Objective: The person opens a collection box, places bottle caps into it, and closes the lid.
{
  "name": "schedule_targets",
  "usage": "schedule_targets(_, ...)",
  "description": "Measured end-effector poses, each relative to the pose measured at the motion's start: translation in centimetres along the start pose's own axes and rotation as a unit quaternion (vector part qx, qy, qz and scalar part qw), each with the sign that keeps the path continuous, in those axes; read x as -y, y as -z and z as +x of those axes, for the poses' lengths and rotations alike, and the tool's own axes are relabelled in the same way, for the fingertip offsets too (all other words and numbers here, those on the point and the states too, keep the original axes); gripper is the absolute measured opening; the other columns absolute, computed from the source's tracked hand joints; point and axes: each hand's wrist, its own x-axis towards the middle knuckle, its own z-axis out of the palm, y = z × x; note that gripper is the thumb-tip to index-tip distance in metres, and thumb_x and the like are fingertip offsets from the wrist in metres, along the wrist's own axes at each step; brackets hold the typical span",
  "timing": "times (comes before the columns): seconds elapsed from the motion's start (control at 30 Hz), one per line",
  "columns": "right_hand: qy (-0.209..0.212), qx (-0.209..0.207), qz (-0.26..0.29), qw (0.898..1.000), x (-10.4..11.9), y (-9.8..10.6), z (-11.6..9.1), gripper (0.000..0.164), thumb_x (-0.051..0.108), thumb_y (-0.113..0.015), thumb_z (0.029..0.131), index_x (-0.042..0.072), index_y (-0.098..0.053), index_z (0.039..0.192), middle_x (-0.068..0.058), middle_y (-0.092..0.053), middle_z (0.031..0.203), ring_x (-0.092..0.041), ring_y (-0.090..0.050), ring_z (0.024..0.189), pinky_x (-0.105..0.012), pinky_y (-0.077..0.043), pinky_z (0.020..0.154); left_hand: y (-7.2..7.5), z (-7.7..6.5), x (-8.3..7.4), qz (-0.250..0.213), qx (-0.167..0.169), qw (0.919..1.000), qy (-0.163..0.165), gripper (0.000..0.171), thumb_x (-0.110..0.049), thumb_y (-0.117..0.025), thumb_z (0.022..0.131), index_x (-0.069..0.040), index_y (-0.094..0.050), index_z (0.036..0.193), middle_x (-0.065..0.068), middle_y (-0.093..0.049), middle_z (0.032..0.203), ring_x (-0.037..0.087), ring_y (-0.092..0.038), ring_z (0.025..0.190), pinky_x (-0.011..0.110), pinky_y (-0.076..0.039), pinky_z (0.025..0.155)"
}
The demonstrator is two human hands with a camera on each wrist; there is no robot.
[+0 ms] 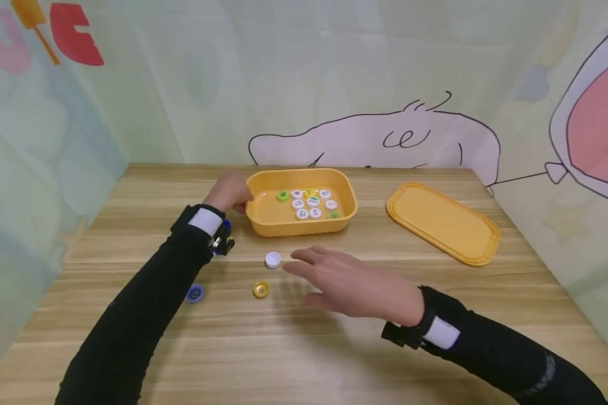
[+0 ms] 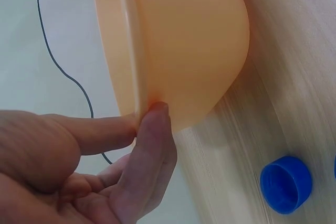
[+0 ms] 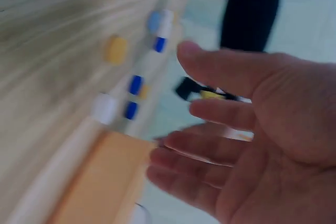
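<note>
black sleeves [image 1: 126, 315] reach across a wood-grain table [image 1: 223, 360] toward a yellow tub [image 1: 301, 228] of printed bottle caps [image 1: 312, 201].
the left hand [image 1: 231, 192] clamps the tub's left rim between thumb and fingers, likely to steady it; the right hand [image 1: 354, 284] hovers empty, fingers apart, near a loose white cap [image 1: 272, 259]. a matching tray-like lid [image 1: 443, 224] lies flat to the right, apparently off for access.

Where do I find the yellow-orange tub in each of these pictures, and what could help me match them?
Head view: the yellow-orange tub is near the centre, the left hand at its left end.
Left wrist view: large, top centre, its rim pinched by that hand.
Right wrist view: bottom left, blurred and cut off.
Shared landmark: the wooden tabletop.
</note>
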Motion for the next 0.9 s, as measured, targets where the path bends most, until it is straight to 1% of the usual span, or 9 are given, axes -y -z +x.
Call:
schedule_targets(0.07, -0.002, -0.003, 0.001, 1.0, -0.5, -1.0, 1.7, 0.056, 0.021, -0.08, 0.092, 0.008, -0.059, 0.142, -0.015, -0.059, 0.14, -0.029, -0.058, 0.126, -0.043, -0.052, 0.105, 0.0, -0.1, 0.0, -0.002, 0.0, 1.0, 0.002, 0.02, -0.001, -0.065, 0.099, 0.014, -0.064, 0.112, 0.02, -0.065, 0.091, 0.026, -0.074, 0.068, 0.027, -0.062, 0.064)
schedule_targets(0.17, -0.005, -0.009, 0.004, 1.0, -1.3, -2.2, 4.1, 0.049, 0.015, -0.079, 0.093, 0.008, -0.063, 0.138, -0.015, -0.06, 0.137, -0.029, -0.059, 0.122, -0.042, -0.054, 0.102, 0.1, -0.1, 0.0, -0.01, -0.001, 0.9999, 0.008, 0.019, -0.001, -0.065, 0.099, 0.014, -0.064, 0.111, 0.02, -0.065, 0.091, 0.027, -0.074, 0.07, 0.028, -0.063, 0.065)
schedule_targets(0.23, -0.003, -0.016, 0.008, 1.0, -1.8, -2.9, 5.5, 0.045, 0.012, -0.078, 0.093, 0.008, -0.065, 0.136, -0.015, -0.061, 0.136, -0.029, -0.06, 0.12, -0.041, -0.054, 0.101, 0.1, -0.1, -0.1, -0.014, -0.002, 0.9999, 0.009, 0.018, 0.0, -0.065, 0.099, 0.014, -0.064, 0.11, 0.019, -0.064, 0.09, 0.025, -0.073, 0.066, 0.028, -0.063, 0.064)
schedule_targets(0.37, -0.008, -0.02, 0.02, 1.0, -2.4, -3.9, 7.9, 0.038, 0.012, -0.076, 0.095, 0.007, -0.068, 0.132, -0.013, -0.063, 0.133, -0.027, -0.059, 0.119, -0.038, -0.054, 0.102, 0.0, 0.0, -0.1, -0.016, -0.005, 0.9998, 0.011, 0.018, 0.0, -0.066, 0.098, 0.013, -0.063, 0.111, 0.019, -0.063, 0.089, 0.022, -0.07, 0.061, 0.026, -0.062, 0.062)
schedule_targets(0.43, -0.012, -0.018, 0.023, 1.0, -2.5, -4.3, 8.8, 0.037, 0.013, -0.075, 0.096, 0.008, -0.069, 0.131, -0.013, -0.063, 0.132, -0.026, -0.059, 0.119, -0.037, -0.053, 0.102, 0.0, 0.0, -0.1, -0.015, -0.006, 0.9998, 0.013, 0.019, 0.0, -0.066, 0.099, 0.013, -0.063, 0.112, 0.019, -0.063, 0.09, 0.022, -0.07, 0.062, 0.026, -0.062, 0.063)
schedule_targets(0.57, -0.008, -0.012, 0.025, 1.0, -2.6, -4.8, 10.1, 0.031, 0.007, -0.072, 0.095, 0.008, -0.072, 0.127, -0.011, -0.066, 0.127, -0.025, -0.059, 0.117, -0.036, -0.051, 0.102, 0.1, 0.0, -0.1, -0.009, -0.003, 0.9998, 0.018, 0.02, -0.001, -0.066, 0.099, 0.013, -0.063, 0.113, 0.018, -0.063, 0.089, 0.022, -0.069, 0.062, 0.029, -0.063, 0.069)
schedule_targets(0.7, -0.027, 0.015, 0.044, 0.999, -2.7, -5.3, 11.0, 0.028, 0.004, -0.07, 0.096, 0.008, -0.073, 0.123, -0.009, -0.067, 0.124, -0.024, -0.058, 0.114, -0.036, -0.051, 0.101, 0.2, -0.1, -0.1, 0.002, 0.003, 0.9999, 0.013, 0.018, -0.001, -0.065, 0.099, 0.013, -0.064, 0.11, 0.017, -0.064, 0.085, 0.022, -0.07, 0.061, 0.031, -0.064, 0.071)
schedule_targets(0.8, -0.043, 0.035, 0.056, 0.997, -2.7, -5.5, 11.5, 0.026, 0.003, -0.068, 0.097, 0.008, -0.074, 0.122, -0.01, -0.067, 0.121, -0.021, -0.059, 0.109, -0.033, -0.053, 0.096, 0.2, -0.2, -0.1, 0.008, 0.007, 0.9999, 0.011, 0.018, -0.002, -0.065, 0.099, 0.013, -0.064, 0.11, 0.016, -0.064, 0.085, 0.023, -0.072, 0.063, 0.031, -0.064, 0.073)
schedule_targets(0.9, -0.047, 0.043, 0.066, 0.996, -2.8, -5.5, 11.9, 0.024, 0.002, -0.066, 0.099, 0.007, -0.075, 0.121, -0.01, -0.068, 0.116, -0.017, -0.061, 0.1, -0.028, -0.056, 0.088, 0.2, -0.2, -0.2, 0.01, 0.006, 0.9998, 0.013, 0.018, -0.002, -0.066, 0.099, 0.012, -0.064, 0.109, 0.016, -0.064, 0.086, 0.023, -0.072, 0.064, 0.031, -0.063, 0.073)
